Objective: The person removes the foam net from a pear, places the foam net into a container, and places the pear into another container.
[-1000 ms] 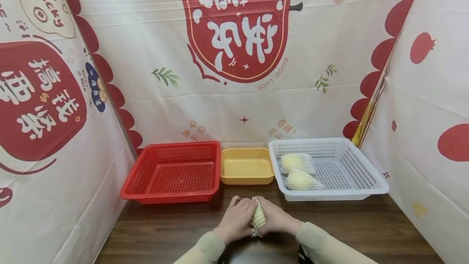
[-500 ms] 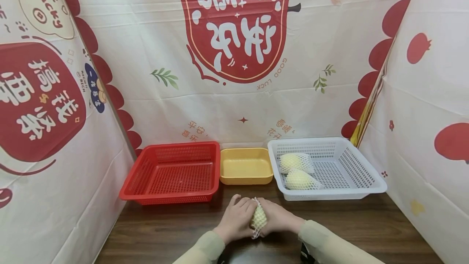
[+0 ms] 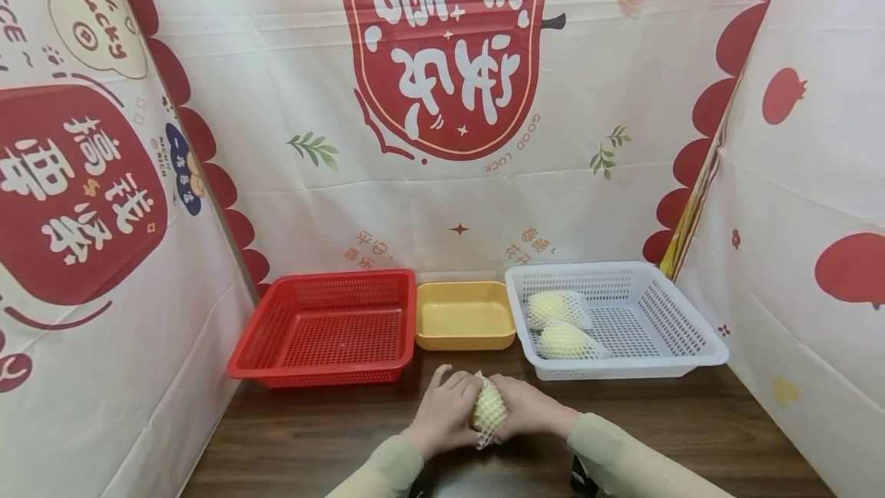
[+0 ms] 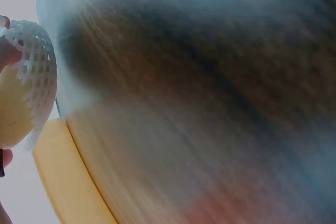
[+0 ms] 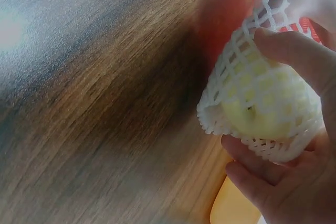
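A pale yellow pear (image 3: 490, 408) in a white foam net sleeve is between both hands, above the near middle of the table. My left hand (image 3: 445, 412) grips it from the left, and my right hand (image 3: 528, 408) from the right. In the right wrist view, the thumb lies over the net (image 5: 231, 69) and fingers curl under the pear (image 5: 257, 116), whose stem dimple shows at the net's open end. The left wrist view catches the pear (image 4: 13, 111) at its left edge, partly bare below the net; most of the left hand is outside that view.
Behind the hands stand a red basket (image 3: 321, 375) at left, a small yellow tray (image 3: 465, 343) in the middle and a white basket (image 3: 622, 368) at right. Two netted pears (image 3: 563, 340) lie in the white basket. Printed cloth walls (image 3: 442, 206) enclose the wooden table (image 3: 311, 436).
Both hands keep their grip on the pear. It has turned slightly, showing a little more of its netted side, and the right hand has shifted slightly to the right.
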`<state>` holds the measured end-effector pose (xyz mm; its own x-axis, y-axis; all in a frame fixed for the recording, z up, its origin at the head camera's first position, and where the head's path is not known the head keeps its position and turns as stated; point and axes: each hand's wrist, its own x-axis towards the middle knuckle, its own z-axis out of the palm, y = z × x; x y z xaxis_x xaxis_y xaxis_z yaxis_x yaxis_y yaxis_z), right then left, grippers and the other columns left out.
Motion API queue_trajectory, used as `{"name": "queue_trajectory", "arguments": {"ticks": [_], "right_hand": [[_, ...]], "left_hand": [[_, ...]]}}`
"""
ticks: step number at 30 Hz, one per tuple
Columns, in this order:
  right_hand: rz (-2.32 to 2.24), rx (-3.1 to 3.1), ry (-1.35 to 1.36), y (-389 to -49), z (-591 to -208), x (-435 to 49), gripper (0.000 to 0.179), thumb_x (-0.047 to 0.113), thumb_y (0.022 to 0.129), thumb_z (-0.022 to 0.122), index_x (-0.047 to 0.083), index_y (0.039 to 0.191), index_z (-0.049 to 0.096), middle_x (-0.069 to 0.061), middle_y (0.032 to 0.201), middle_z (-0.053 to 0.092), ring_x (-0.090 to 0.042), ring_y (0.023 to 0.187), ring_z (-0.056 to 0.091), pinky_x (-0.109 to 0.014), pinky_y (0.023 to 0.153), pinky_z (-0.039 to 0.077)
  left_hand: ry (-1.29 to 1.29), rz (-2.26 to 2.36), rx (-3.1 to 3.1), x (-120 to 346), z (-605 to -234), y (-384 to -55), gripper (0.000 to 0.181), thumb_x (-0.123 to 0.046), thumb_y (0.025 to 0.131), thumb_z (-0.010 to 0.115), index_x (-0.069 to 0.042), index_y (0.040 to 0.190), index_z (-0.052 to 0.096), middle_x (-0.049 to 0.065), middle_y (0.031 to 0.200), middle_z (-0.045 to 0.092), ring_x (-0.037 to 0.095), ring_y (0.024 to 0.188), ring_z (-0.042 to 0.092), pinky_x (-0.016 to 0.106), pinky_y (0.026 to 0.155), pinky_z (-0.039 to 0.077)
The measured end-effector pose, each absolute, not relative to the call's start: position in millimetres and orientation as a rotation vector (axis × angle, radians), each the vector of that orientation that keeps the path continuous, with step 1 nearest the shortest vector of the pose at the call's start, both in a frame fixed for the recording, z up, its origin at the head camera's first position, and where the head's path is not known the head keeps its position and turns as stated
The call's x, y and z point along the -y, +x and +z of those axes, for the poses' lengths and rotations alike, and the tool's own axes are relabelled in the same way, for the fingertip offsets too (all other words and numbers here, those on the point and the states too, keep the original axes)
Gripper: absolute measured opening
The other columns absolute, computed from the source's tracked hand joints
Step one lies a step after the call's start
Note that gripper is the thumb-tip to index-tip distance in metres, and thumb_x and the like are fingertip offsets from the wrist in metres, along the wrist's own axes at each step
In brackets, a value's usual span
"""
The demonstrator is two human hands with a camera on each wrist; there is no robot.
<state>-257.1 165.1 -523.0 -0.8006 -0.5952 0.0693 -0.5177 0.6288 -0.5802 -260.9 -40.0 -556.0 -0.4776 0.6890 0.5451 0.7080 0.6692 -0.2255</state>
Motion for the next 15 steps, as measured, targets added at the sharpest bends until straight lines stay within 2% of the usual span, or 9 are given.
{"name": "queue_trajectory", "arguments": {"ticks": [10, 15], "right_hand": [[-0.869, -2.706, -0.930, -259.5, -520.5, -167.9, 0.070, 0.018, 0.054, 0.084, 0.005, 0.117, 0.056, 0.007, 0.095, 0.059, -0.007, 0.082, 0.054, -0.028, 0.073, 0.047], [-0.845, -2.697, -0.931, -260.8, -520.6, -168.9, 0.069, 0.018, 0.056, 0.084, 0.004, 0.118, 0.056, 0.007, 0.096, 0.060, -0.006, 0.082, 0.054, -0.028, 0.074, 0.047]], "left_hand": [[-1.063, -0.062, 2.331, 44.4, -556.6, -260.4, 0.087, -0.062, 0.052, 0.079, -0.013, 0.120, 0.057, -0.004, 0.108, 0.061, 0.012, 0.107, 0.053, 0.044, 0.105, 0.028], [-1.048, -0.064, 2.361, 45.7, -557.2, -259.6, 0.085, -0.064, 0.053, 0.078, -0.014, 0.119, 0.057, -0.004, 0.108, 0.061, 0.011, 0.107, 0.052, 0.043, 0.106, 0.026]]}}
